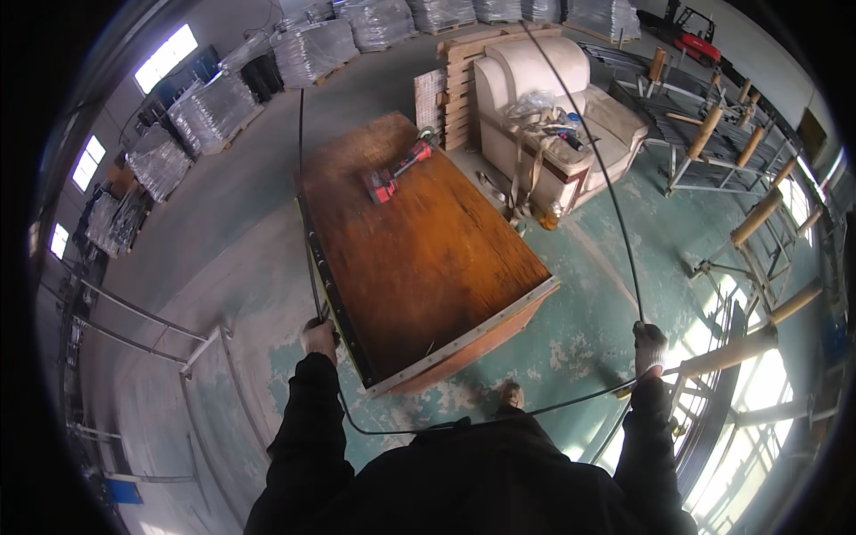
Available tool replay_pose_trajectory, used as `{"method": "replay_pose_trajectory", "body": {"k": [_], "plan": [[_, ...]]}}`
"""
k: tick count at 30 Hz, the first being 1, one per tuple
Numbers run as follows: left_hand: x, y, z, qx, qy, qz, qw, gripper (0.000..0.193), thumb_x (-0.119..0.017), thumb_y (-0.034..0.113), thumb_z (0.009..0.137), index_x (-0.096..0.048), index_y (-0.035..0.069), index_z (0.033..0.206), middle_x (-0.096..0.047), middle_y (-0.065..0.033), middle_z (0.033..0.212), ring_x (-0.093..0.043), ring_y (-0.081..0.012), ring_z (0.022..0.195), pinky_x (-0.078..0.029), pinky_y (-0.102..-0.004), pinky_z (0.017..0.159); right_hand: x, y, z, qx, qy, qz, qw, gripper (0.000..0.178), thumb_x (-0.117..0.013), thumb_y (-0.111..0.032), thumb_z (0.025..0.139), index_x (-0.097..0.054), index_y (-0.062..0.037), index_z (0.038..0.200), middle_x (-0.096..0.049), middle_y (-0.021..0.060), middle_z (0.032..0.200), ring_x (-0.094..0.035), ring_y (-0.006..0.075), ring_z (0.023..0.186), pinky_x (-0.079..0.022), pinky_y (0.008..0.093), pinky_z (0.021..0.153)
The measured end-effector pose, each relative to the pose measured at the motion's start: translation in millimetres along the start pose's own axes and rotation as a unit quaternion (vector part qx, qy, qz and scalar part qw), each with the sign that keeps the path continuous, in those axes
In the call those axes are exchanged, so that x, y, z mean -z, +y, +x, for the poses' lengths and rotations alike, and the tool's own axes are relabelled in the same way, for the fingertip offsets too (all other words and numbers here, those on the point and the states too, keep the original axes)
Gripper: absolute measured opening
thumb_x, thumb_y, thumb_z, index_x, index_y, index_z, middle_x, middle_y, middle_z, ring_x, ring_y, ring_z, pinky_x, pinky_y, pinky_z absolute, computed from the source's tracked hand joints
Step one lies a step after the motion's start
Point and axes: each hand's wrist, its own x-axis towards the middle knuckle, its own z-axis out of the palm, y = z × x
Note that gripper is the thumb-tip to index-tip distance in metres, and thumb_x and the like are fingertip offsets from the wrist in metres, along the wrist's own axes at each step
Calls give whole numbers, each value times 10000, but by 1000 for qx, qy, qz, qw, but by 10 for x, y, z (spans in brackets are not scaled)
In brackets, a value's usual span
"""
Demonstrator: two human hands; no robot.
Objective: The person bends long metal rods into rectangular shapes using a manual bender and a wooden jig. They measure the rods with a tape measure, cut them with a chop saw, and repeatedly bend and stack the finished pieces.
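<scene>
A long, thin black rod frame [622,227] with rounded bends spans both hands, its crosspiece running close in front of my body. My left hand [319,339] is closed round its left side, beside the wooden worktable's edge. The right side is gripped by my right hand [650,348], which appears to wear a pale glove, out over the floor. Between the two sides stands the worktable [419,259], brown-topped with metal edging. On its far part lies a red and black cordless angle grinder [397,174]. The far ends of the rod reach past the table.
A worn cream armchair [535,98] with straps and tools on it stands beyond the table, beside wooden pallets [464,85]. Metal racks with roller-like posts [758,218] line the right. A metal frame [209,343] stands at left. Wrapped pallet loads [214,111] line the back.
</scene>
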Motion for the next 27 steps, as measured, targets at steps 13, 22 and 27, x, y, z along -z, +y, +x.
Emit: {"method": "replay_pose_trajectory", "body": {"k": [13,22,27], "plan": [[-714,-161,660,-108,131,295,940,466,-774,292,924,-797,-33,1257,-824,-291,1108,-781,-500,1075,-606,-558,964,-1453,-974,1730,-58,-78,-81,992,378,-834,-376,1036,-866,-3,1085,-704,30,771,-621,167,703,-509,388,703],[-2219,862,1326,-300,41,510,805,558,-836,284,934,-690,20,1404,-705,-259,1476,-667,-503,1346,-563,-567,1134,-2314,-1134,2454,-76,-101,-125,984,382,-844,-362,1027,-867,15,1087,-757,73,807,-684,201,747,-557,400,755],[-3590,1738,2016,-462,-23,473,750,577,-898,345,891,-685,38,1331,-750,-218,1332,-709,-447,1255,-540,-561,1128,-2546,-1132,2678,-87,-107,-120,983,354,-857,-318,1010,-862,34,1049,-771,86,803,-689,198,735,-559,397,739]]}}
